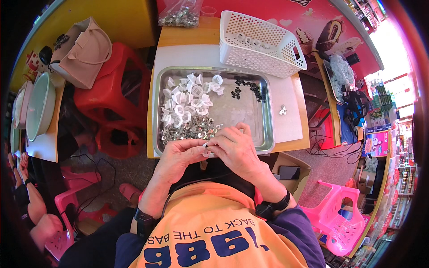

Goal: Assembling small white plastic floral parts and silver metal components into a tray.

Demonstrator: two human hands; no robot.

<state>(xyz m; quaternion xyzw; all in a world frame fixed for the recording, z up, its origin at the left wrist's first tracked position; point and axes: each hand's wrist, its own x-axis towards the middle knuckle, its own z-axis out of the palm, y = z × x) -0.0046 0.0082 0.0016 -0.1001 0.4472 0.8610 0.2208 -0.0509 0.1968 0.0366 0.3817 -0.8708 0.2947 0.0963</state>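
Note:
Both hands meet just over the near edge of a metal tray (pixel 270 134). My left hand (pixel 181 154) pinches a small white plastic part (pixel 206 151) between thumb and forefinger. From the other side, my right hand (pixel 237 145) has its fingertips closed on the same part, its knuckles hiding some of it. Inside the tray lie a heap of white plastic parts (pixel 190 96) at the left, many small metal pieces (pixel 187 130) below them, and little black parts (pixel 248 85) at the upper right.
A white perforated basket (pixel 263 49) holding a few white parts stands behind the tray. Beside it is a bag of metal pieces (pixel 181 15). One small metal piece (pixel 283 110) lies right of the tray. Red stools (pixel 111 94) stand left, a pink chair (pixel 337 214) right. Another person's arm (pixel 35 201) shows far left.

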